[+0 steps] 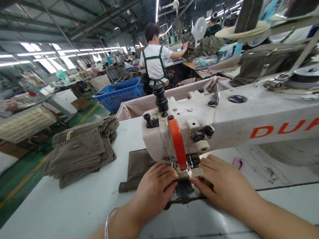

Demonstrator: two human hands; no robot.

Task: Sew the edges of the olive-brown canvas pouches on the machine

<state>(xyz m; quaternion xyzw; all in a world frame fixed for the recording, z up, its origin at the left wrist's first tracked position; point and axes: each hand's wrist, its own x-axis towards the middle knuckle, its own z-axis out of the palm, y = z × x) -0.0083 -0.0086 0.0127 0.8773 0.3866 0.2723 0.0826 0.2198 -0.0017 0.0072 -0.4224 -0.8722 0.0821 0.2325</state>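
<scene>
A white sewing machine [224, 112] with an orange guard [177, 143] stands over a dark olive-brown fabric piece [140, 162], which lies partly beneath its head. At the fabric's near edge, left of the presser foot, my left hand [156, 186] has thumb and fingers closed on the cloth. Opposite it, my right hand [224, 182] grips the same piece by the needle area, its thumb pointing left. A narrow strip [127, 186] of the fabric sticks out past my left hand. The fingers and machine head hide the stitching point.
Stacked olive-brown fabric pouches [80, 149] sit on the white table [73, 215] to the left. A pink thread snipper-like item [238, 163] lies behind my right hand. Beyond are a blue crate [122, 93] and a co-worker [155, 58] facing away. Thread cones [251, 9] stand upper right.
</scene>
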